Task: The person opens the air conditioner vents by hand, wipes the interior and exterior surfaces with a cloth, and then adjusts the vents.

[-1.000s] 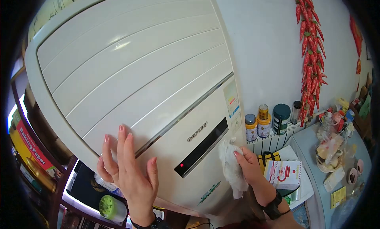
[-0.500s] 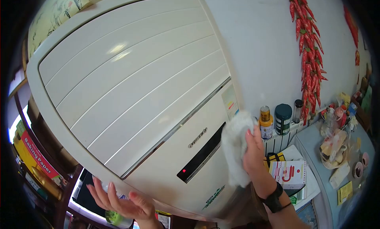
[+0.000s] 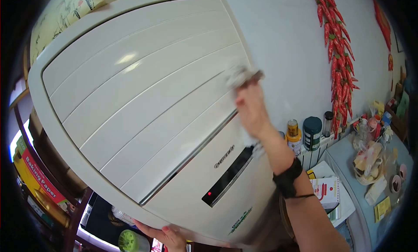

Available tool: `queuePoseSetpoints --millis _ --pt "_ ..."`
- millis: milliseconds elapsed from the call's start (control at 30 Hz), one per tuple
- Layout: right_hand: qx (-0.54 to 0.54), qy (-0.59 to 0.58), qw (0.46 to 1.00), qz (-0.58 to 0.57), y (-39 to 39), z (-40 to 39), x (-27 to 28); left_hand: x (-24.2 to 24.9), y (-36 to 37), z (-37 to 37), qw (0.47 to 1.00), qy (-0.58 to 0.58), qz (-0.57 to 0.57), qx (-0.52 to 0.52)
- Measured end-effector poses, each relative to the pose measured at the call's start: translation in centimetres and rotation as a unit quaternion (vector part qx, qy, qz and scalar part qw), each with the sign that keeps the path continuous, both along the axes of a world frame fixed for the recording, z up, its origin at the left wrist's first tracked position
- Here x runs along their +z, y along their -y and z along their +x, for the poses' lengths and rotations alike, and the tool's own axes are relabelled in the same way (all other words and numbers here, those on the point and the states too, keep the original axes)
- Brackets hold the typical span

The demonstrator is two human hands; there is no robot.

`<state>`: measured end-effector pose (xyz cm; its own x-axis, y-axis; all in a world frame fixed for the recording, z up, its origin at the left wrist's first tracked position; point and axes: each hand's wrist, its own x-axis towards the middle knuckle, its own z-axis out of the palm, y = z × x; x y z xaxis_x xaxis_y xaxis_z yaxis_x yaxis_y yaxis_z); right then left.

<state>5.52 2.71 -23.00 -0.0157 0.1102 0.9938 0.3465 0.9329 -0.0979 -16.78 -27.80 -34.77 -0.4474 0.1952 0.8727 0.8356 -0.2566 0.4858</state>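
A tall white floor-standing air conditioner (image 3: pixel 156 99) fills most of the view, with a slatted front panel and a dark display strip (image 3: pixel 226 176) showing a small red light. My right hand (image 3: pixel 252 110) is closed around a whitish cloth (image 3: pixel 241 77), blurred by motion, over the right side of the slatted panel. Part of the cloth hangs below that hand, near the upper end of the display. At the lower left edge of the air conditioner is my left hand (image 3: pixel 167 238), fingers stretched out along its side and holding nothing; the unit's edge partly hides it.
Strings of red chili ornaments (image 3: pixel 340 73) hang on the wall at right. Below them, jars (image 3: pixel 312 132) stand above a radiator, beside a cluttered table (image 3: pixel 355 186). On the left are shelves with a baking paper box (image 3: pixel 41 176) and a green-topped container (image 3: pixel 129 241).
My right hand has carried the cloth up and left, from beside the display onto the slatted panel. My left hand has dropped and moved right, against the lower edge of the air conditioner.
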Motion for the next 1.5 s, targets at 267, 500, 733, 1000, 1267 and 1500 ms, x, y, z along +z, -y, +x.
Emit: queuePoseSetpoints --millis 267,500,733,1000,1267,1500 --pt "-0.012 -0.143 0.988 0.052 -7.7 0.9 7.3 -1.2 -0.3 -1.3 0.999 0.026 0.024 -0.006" --pt "0.013 -0.112 0.993 0.044 -9.9 1.7 22.1 -0.7 -0.7 -1.0 0.998 0.037 0.031 0.029" --pt "0.091 -0.101 0.990 0.033 -9.3 2.0 19.5 -0.5 -0.3 -1.7 0.998 0.005 0.030 0.048" --pt "0.104 -0.120 0.987 0.026 -9.7 1.7 16.8 -1.5 0.7 -1.7 0.993 -0.092 -0.004 0.068" --pt "0.042 -0.110 0.986 0.115 -4.0 -1.4 24.3 -1.9 -1.1 -2.0 0.991 0.034 0.102 -0.085" --pt "0.060 -0.056 0.974 0.212 2.6 -4.7 22.8 -2.3 -0.6 -2.7 0.997 -0.040 0.063 -0.034"
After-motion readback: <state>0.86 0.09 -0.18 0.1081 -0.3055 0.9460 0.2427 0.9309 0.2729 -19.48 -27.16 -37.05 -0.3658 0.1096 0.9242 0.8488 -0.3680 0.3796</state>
